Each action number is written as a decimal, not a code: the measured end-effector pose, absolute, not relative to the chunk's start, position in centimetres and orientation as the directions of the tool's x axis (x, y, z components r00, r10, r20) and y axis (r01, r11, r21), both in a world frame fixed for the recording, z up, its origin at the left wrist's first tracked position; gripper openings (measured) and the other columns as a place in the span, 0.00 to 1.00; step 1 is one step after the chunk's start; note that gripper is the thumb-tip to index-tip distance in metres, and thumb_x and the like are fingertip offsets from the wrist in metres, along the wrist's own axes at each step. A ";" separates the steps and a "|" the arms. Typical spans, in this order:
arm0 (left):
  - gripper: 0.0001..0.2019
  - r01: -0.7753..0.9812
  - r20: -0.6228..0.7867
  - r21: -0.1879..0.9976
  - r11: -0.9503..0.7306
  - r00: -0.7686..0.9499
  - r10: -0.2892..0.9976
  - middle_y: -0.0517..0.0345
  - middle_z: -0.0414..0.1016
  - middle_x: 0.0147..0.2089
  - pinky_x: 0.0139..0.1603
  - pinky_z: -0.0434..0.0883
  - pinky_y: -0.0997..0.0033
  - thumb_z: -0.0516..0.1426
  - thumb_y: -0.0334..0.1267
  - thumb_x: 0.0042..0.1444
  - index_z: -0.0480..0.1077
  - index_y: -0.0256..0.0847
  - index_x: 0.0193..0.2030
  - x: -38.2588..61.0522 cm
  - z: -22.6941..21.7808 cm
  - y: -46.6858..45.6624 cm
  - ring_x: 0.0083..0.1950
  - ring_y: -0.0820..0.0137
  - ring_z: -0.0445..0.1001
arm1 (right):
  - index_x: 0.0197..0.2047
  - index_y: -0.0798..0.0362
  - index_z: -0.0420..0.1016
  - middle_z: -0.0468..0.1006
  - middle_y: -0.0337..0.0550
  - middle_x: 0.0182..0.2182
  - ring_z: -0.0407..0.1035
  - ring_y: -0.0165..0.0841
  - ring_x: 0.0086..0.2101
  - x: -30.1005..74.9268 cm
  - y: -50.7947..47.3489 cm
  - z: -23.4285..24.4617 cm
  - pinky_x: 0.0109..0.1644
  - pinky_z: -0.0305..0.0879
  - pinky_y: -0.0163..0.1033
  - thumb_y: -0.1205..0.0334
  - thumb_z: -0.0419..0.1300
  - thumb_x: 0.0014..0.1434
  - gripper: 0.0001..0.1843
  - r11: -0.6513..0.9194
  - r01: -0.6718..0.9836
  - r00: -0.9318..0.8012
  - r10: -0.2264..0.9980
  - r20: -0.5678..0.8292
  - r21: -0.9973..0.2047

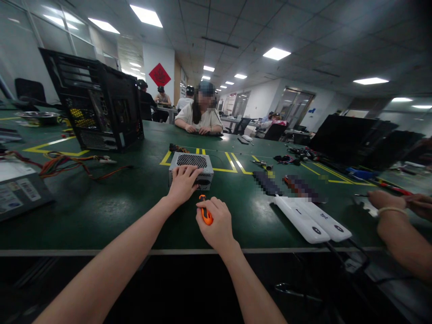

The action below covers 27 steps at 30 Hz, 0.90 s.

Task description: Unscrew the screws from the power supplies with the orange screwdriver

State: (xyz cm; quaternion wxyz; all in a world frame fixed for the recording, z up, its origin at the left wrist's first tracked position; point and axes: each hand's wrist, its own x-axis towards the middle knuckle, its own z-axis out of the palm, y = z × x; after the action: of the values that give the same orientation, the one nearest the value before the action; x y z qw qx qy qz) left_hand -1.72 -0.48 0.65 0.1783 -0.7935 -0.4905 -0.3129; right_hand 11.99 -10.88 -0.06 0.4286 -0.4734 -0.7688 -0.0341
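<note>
On the green table in front of me sits a grey computer power supply unit (206,170) with a perforated vent on top. My left hand (184,182) is on it, fingers bent over the top and thumb at the front face, holding it. Closed around an orange-and-black screwdriver (205,217) is my right hand (218,222), just in front of the unit. The screwdriver's handle points toward me, and its tip cannot be made out against the unit. A bundle of cables (178,148) lies behind the unit.
A black computer case (101,105) stands at the back left, near another power supply (22,186) with loose wires (60,164). White devices (303,218) lie to my right. A co-worker's hands (388,202) are at far right; another person (202,112) sits opposite.
</note>
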 end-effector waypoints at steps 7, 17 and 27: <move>0.24 0.896 0.662 0.014 -0.443 0.324 0.676 0.52 0.64 0.57 0.52 0.53 0.53 0.57 0.34 0.50 0.61 0.46 0.56 -1.7 0.6 -0.5 0.55 0.55 0.56 | 0.43 0.54 0.65 0.72 0.40 0.30 0.67 0.31 0.29 12.1 -11.0 0.4 0.34 0.61 0.36 0.59 0.50 0.60 0.11 0.500 0.636 -0.046 0.785 0.618 -0.588; 0.24 0.894 0.672 0.015 -0.448 0.323 0.667 0.52 0.64 0.57 0.53 0.53 0.53 0.57 0.35 0.51 0.62 0.46 0.56 -1.5 0.6 -0.6 0.56 0.55 0.56 | 0.32 0.53 0.71 0.70 0.42 0.31 0.65 0.33 0.34 12.2 -10.7 0.3 0.41 0.61 0.39 0.66 0.54 0.54 0.05 0.562 0.708 -0.160 0.718 0.678 -0.427; 0.24 0.889 0.676 0.034 -0.457 0.317 0.666 0.51 0.63 0.57 0.52 0.53 0.52 0.57 0.34 0.50 0.61 0.45 0.56 -1.5 0.5 -0.6 0.56 0.54 0.55 | 0.35 0.52 0.68 0.72 0.41 0.31 0.67 0.32 0.33 12.4 -10.4 0.0 0.39 0.64 0.38 0.65 0.52 0.55 0.06 0.569 0.605 -0.080 0.739 0.669 -0.557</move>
State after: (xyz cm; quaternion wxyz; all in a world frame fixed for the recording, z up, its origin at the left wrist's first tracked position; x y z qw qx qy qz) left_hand -1.55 -0.58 0.53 0.1756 -0.7921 -0.4907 -0.3176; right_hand 12.40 -10.45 0.00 0.4992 -0.4592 -0.7317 0.0674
